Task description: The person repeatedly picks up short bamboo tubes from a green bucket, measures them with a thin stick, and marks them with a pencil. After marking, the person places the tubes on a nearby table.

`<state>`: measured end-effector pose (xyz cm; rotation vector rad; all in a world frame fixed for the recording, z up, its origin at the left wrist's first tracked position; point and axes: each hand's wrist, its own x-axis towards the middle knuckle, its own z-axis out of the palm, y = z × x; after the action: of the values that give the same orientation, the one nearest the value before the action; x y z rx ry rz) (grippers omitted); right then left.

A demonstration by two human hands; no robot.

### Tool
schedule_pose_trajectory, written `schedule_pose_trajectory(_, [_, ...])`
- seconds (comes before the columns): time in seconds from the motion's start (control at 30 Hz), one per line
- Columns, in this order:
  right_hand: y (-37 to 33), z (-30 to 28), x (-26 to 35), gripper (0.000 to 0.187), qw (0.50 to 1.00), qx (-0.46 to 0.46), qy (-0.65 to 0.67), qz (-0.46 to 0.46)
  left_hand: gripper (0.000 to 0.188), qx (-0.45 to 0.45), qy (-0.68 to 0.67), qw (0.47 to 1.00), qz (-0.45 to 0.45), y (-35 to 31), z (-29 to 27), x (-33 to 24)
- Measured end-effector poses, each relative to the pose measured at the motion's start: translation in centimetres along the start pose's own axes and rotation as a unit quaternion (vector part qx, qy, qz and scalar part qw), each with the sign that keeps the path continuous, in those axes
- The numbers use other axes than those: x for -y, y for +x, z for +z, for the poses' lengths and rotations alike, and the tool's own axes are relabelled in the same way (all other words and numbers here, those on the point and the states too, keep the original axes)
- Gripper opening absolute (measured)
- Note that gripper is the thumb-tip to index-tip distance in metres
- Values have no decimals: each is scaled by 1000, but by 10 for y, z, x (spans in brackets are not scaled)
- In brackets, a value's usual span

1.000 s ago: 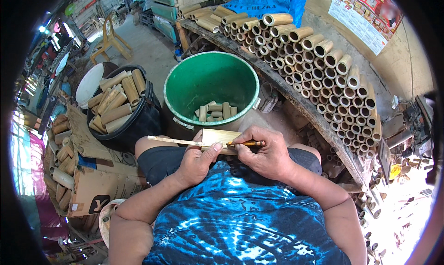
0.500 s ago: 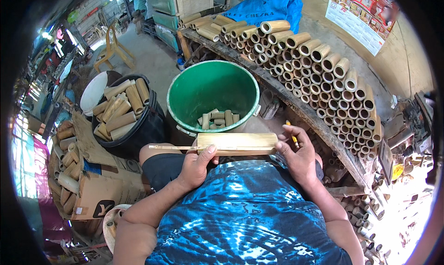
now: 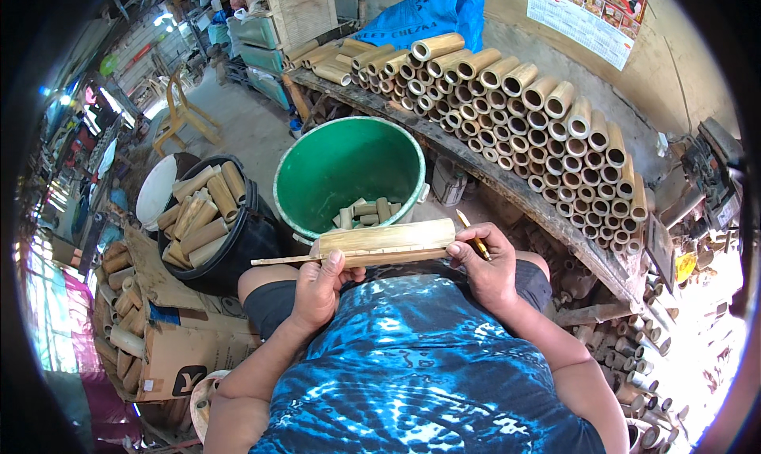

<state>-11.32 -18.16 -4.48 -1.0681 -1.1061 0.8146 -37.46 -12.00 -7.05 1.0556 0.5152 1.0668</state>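
Observation:
A cut bamboo tube (image 3: pixel 388 236) lies crosswise above my lap, its right end slightly higher than its left. Along its near side runs a thin flat strip (image 3: pixel 273 260) that sticks out past the left end. My left hand (image 3: pixel 319 291) is closed round the tube's left part, thumb pressing the strip against it. At the other end, my right hand (image 3: pixel 487 273) pinches tube and strip between thumb and finger. A yellow pencil (image 3: pixel 462 218) also sits between the fingers of that hand, pointing up and away.
Beyond my knees stands a green tub (image 3: pixel 418 154) with short bamboo pieces inside. A black bucket (image 3: pixel 252 208) of tubes and a cardboard box (image 3: pixel 186 347) are at the left. On the right, a long bench (image 3: pixel 590 272) carries stacked bamboo tubes (image 3: pixel 535 121).
The tube has tipped, its right end rising, with the strip still pressed along it. The pencil has swung a little in my right hand. The whole view has shifted slightly.

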Motion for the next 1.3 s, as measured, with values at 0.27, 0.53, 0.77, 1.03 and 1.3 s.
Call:
schedule_pose_trajectory(0.27, [8, -4, 2, 14, 972, -20, 193, 130, 52, -5, 113, 984, 140, 8, 11, 0])
schedule_pose_trajectory(0.53, [5, -7, -2, 9, 983, -43, 160, 80, 56, -10, 40, 999, 26, 7, 14, 2])
schedule_pose_trajectory(0.77, [3, -8, -5, 11, 991, -48, 125, 14, 45, 15, 5, 999, 29, 9, 14, 1])
schedule_pose_trajectory(1.03, [5, -8, -5, 12, 992, -46, 113, 7, 43, -21, 6, 999, 26, 7, 17, 2])
schedule_pose_trajectory(1.3, [1, -5, -2, 15, 993, -68, 84, 42, 45, -13, 92, 993, 75, 4, 15, 6])
